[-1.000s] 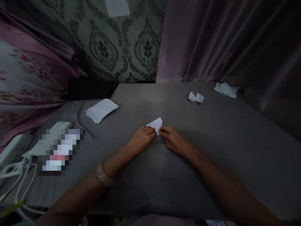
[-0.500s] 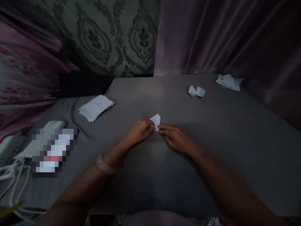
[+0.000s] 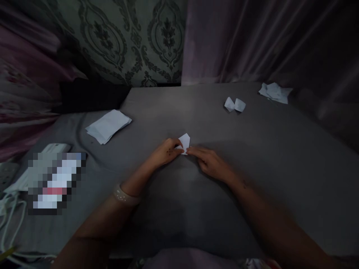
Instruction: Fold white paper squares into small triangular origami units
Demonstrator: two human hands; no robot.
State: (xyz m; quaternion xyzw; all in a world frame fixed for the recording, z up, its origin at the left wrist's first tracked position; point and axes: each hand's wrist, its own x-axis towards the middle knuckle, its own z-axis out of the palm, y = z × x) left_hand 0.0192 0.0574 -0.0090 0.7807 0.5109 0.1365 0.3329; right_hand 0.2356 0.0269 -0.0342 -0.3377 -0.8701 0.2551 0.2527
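Note:
A small folded white paper [image 3: 185,141] lies on the grey cloth in front of me, its pointed end facing away. My left hand [image 3: 167,151] grips its left side, thumb and fingers closed on the edge. From the right, my right hand [image 3: 210,161] touches the paper's lower right corner with its fingertips; the fingers lie long and close together over the cloth. A light bracelet [image 3: 125,195] circles my left wrist. The hands partly cover the paper's lower and left edges.
To the left is a stack of white paper sheets [image 3: 109,126]. A blurred-out phone-like object [image 3: 58,183] lies near white cables [image 3: 11,220]. Toward the back right sit a folded paper piece [image 3: 235,105] and crumpled papers [image 3: 275,92]. Curtains and patterned wallpaper stand behind the grey cloth surface [image 3: 174,108].
My left hand has turned, so its back and thumb show more, and less of the paper is covered. My right fingers have straightened along the paper's corner. The view has shifted slightly.

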